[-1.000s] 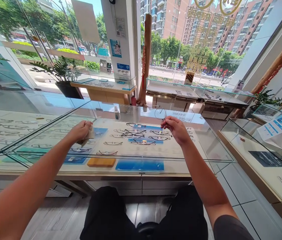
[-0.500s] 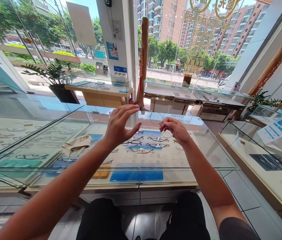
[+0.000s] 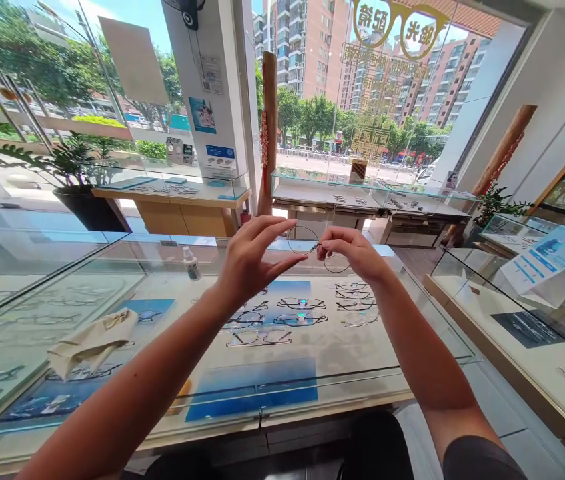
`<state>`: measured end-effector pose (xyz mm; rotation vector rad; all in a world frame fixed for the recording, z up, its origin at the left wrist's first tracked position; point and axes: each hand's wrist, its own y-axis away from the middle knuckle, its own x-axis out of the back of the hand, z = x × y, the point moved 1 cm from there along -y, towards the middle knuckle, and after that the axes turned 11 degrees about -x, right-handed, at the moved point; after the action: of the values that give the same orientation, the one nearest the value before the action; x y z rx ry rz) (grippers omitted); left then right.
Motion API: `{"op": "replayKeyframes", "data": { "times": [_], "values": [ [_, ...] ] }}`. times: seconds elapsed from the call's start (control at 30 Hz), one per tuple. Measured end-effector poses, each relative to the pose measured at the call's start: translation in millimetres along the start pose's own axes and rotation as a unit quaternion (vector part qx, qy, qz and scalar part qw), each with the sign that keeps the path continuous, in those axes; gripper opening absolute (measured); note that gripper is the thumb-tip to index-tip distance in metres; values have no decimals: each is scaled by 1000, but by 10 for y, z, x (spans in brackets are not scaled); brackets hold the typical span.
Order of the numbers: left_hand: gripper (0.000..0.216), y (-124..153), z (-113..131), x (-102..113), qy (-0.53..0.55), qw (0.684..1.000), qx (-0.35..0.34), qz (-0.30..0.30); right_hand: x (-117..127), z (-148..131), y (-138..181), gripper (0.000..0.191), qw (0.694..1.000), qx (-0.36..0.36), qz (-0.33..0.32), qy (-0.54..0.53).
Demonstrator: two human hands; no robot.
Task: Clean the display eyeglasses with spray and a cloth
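Observation:
Thin, round wire-rim eyeglasses point(image 3: 304, 241) are held up above the glass counter. My right hand point(image 3: 355, 253) pinches them near the bridge, and its fingertips hide that part of the frame. One round rim shows below the right fingers. My left hand point(image 3: 251, 260) spans the other rim, index finger at its top edge and thumb at its bottom edge. Beneath my hands, several pairs of eyeglasses point(image 3: 301, 319) lie in rows inside the counter. A beige cloth point(image 3: 93, 341) rests crumpled on the glass at the left.
A small white bottle point(image 3: 191, 264) stands on the glass counter point(image 3: 347, 373) beyond my left forearm. Another display case point(image 3: 537, 363) with a white-and-blue sign point(image 3: 552, 263) on top is at the right. Further back are a potted plant point(image 3: 89, 207) and a wooden post point(image 3: 268, 133).
My left hand has come to the rim, thumb and index finger now at its edges. The right hand still pinches the eyeglasses. The view has shifted, bringing the white bottle into sight.

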<state>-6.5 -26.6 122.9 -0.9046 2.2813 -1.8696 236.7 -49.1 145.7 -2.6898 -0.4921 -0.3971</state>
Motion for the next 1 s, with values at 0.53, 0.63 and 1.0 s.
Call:
{"op": "replayKeyframes", "data": {
  "times": [0.53, 0.63, 1.0],
  "values": [
    [47, -322, -442, 93, -58, 985, 80, 141, -42, -99, -240, 52, 870, 198, 369, 260],
    [46, -284, -435, 99, -74, 984, 77, 141, -79, -92, -263, 41, 858, 207, 385, 269],
    [49, -198, -457, 41, -22, 984, 100, 147, -91, -65, -209, 45, 861, 227, 366, 271]
  ]
}}
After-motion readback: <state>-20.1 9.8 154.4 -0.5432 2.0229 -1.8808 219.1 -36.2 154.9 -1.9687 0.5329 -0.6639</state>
